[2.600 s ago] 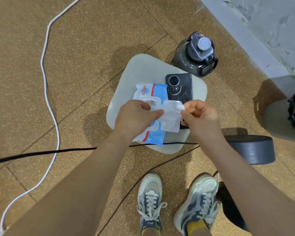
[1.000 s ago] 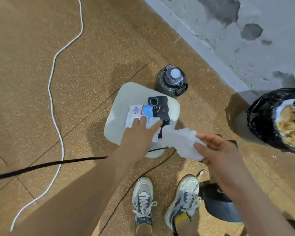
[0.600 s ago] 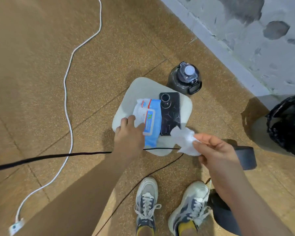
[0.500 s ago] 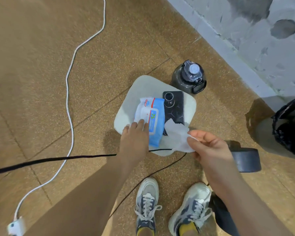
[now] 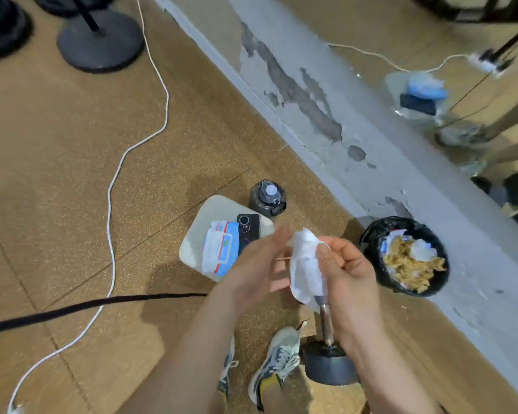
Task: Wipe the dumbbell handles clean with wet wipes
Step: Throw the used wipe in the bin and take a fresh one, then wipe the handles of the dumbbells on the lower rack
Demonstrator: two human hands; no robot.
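Note:
My right hand (image 5: 346,271) pinches a white wet wipe (image 5: 305,268) that hangs down between both hands. My left hand (image 5: 256,265) is raised beside it with fingers straight, blurred, at the wipe's left edge. Below the wipe lies a dumbbell: its metal handle (image 5: 326,322) runs down to a black head (image 5: 328,366) by my right shoe. The far end of the dumbbell is hidden behind the wipe and my right hand. The blue and white wipes pack (image 5: 220,252) lies on a pale stool (image 5: 204,222).
A black phone (image 5: 248,227) lies next to the pack. A dark water jug (image 5: 266,198) stands behind the stool. A black-lined bin (image 5: 404,255) full of waste sits right, by the grey wall base. A white cable (image 5: 111,204) and a black cable (image 5: 87,307) cross the floor.
My left hand left the wipes pack and came up to the wipe. The right hand lifted the wipe over the dumbbell handle. The view swung up and right.

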